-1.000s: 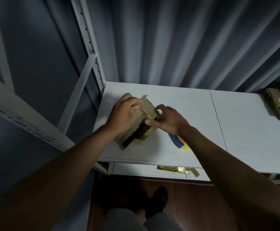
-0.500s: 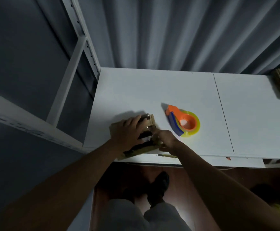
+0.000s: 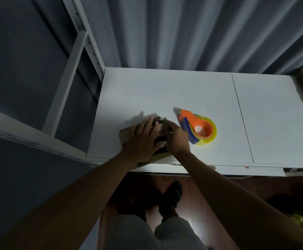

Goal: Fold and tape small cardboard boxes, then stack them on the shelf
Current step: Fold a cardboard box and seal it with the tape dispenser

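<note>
- One small brown cardboard box, partly folded, at the white shelf's front edge.
- Left hand presses it flat-fingered; right hand pinches a flap.
- One orange-and-blue tape dispenser just beside.

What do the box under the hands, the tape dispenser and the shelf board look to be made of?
Box: brown cardboard, matte, with thin folded flaps. Tape dispenser: glossy moulded plastic, orange with a blue part, holding a translucent yellowish roll, likely clear packing tape. Shelf board: smooth matte white panel, probably laminated board or painted metal; the surface alone cannot settle which.
</note>
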